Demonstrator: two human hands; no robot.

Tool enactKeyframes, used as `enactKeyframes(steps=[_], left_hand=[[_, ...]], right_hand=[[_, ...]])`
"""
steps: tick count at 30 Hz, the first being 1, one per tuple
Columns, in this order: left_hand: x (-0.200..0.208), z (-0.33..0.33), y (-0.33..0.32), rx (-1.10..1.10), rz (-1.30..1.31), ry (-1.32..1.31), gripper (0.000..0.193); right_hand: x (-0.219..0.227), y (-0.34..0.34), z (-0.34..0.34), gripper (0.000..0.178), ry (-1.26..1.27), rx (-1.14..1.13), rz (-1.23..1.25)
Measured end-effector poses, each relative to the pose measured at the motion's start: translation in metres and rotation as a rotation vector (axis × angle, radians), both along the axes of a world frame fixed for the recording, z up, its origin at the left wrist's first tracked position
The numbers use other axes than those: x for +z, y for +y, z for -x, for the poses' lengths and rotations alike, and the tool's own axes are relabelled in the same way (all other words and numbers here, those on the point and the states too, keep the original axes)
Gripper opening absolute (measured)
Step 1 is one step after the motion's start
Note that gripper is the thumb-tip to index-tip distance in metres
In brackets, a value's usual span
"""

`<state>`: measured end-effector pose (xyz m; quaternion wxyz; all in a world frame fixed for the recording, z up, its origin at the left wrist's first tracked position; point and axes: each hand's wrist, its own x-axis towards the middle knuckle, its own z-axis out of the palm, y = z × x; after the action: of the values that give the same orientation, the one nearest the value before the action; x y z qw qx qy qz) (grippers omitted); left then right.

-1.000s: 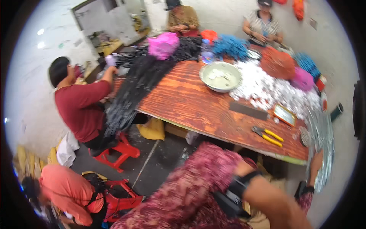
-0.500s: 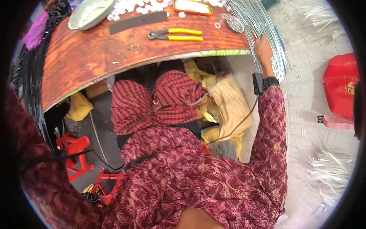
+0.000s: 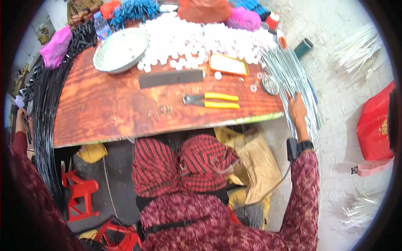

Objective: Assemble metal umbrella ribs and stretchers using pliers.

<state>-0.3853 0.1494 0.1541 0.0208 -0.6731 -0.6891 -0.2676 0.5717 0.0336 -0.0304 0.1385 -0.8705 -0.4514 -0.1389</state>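
Note:
My right hand (image 3: 298, 109) lies at the table's right edge, its fingers closed on thin silver wires (image 3: 291, 69) from a long bundle there. At the far left, my left hand (image 3: 21, 114) is beside a bundle of long black strands (image 3: 44, 108); it is small and dim, so its fingers cannot be made out. On the wooden table (image 3: 96, 113) between them lie cutting pliers with yellow handles (image 3: 221, 96) and a dark flat bar (image 3: 171, 78). A round dish of small metal bits (image 3: 270, 85) stands close to the silver wires.
Behind are a pale bowl (image 3: 121, 50), many small white pieces (image 3: 180, 39) and an orange-rimmed tray (image 3: 229, 65). Another person's hand (image 3: 79, 16) shows at the far left. A red bag (image 3: 374, 121) and white strips (image 3: 360, 52) lie on the floor at right; a red stool (image 3: 81, 194) stands below.
The view has tilted up, so the table sits lower and more of its far side shows. My left hand has come into view; my right hand stays at the silver wires.

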Motion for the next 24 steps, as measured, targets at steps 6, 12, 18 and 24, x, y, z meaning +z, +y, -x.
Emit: enactKeyframes(steps=[6,12,18,24], left_hand=[[0.007,0.005,-0.021,0.034,-0.013,-0.008,0.043],[-0.001,0.016,-0.005,0.023,-0.032,-0.033,0.044],[-0.007,0.004,0.026,0.001,-0.032,-0.048,0.045],[-0.009,0.009,0.025,0.013,-0.059,-0.068,0.046]], right_hand=[[-0.005,-0.006,0.004,0.05,0.043,-0.034,0.032],[0.001,0.004,0.006,0.04,-0.003,-0.005,0.011],[0.006,0.001,0.005,0.04,-0.002,0.006,-0.029],[0.005,0.004,0.018,0.039,0.03,0.017,-0.062]])
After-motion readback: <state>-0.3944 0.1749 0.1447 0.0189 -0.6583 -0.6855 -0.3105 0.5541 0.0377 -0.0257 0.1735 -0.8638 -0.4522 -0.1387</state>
